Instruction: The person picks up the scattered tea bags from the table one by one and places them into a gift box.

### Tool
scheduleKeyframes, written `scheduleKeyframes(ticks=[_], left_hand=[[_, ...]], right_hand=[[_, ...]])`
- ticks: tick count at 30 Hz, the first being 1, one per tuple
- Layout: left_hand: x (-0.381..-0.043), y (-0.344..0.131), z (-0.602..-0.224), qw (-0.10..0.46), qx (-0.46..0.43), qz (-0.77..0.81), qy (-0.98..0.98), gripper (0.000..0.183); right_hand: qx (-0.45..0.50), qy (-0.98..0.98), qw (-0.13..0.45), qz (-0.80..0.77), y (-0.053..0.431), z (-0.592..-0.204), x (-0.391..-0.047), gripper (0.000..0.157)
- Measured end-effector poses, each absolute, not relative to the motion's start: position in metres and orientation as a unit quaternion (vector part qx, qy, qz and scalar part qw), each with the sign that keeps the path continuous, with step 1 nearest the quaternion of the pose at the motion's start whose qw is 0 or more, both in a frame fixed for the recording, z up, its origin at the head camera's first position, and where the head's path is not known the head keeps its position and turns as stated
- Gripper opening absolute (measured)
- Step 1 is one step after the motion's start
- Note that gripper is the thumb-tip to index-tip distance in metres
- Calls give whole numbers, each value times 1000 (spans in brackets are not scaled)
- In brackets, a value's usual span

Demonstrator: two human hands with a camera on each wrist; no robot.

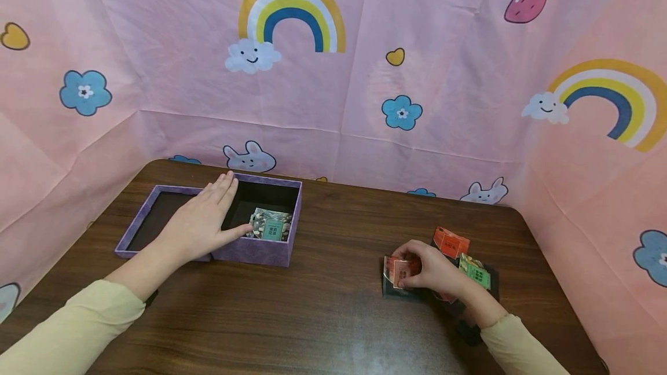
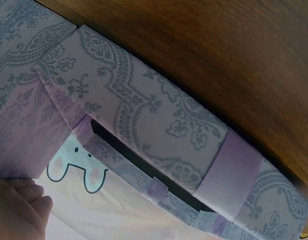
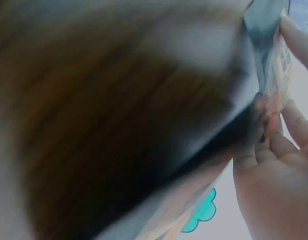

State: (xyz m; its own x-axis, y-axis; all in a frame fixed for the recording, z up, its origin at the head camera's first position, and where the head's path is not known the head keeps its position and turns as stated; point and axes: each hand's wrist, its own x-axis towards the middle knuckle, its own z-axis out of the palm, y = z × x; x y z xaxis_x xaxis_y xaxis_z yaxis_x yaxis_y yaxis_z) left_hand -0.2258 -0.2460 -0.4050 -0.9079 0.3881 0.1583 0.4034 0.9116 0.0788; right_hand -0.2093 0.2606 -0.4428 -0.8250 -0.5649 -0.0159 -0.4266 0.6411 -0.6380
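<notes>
My left hand (image 1: 203, 216) lies with straight fingers over the left wall of an open purple box (image 1: 255, 252), thumb reaching across its front rim. Inside the box are printed sachets, a green-labelled one (image 1: 272, 227) on top. In the left wrist view, fingertips (image 2: 25, 200) show beside the patterned box wall (image 2: 24, 125). My right hand (image 1: 435, 271) pinches a red-labelled sachet (image 1: 401, 271) between thumb and fingers at the right of the table. The right wrist view shows the held sachet (image 3: 274, 105) edge-on, its clear wrapper catching light.
Left of the box lies its purple lid (image 1: 161, 213), hollow side up. Behind my right hand are more sachets, a red one (image 1: 451, 243) and a green one (image 1: 475, 272). The brown wooden table (image 1: 333, 305) meets a pink patterned cloth (image 1: 365, 74) at back and sides.
</notes>
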Motion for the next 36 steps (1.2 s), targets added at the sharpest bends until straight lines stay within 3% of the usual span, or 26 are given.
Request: scheduleKeyframes(ticks=[8,17,36], left_hand=[[-223,-245,-402,62,-201,-51,-976,106],[-224,-245,-401,62,-200,-48,-977,104],[-223,-245,-402,70,-204,-44,-975,104]], right_hand=[[-208,907,69,-360,247,-430,-217,27],[-197,909,25,-367,228,-411,-229,9],[-218,893,-15,-394,165,-364,-259,10]])
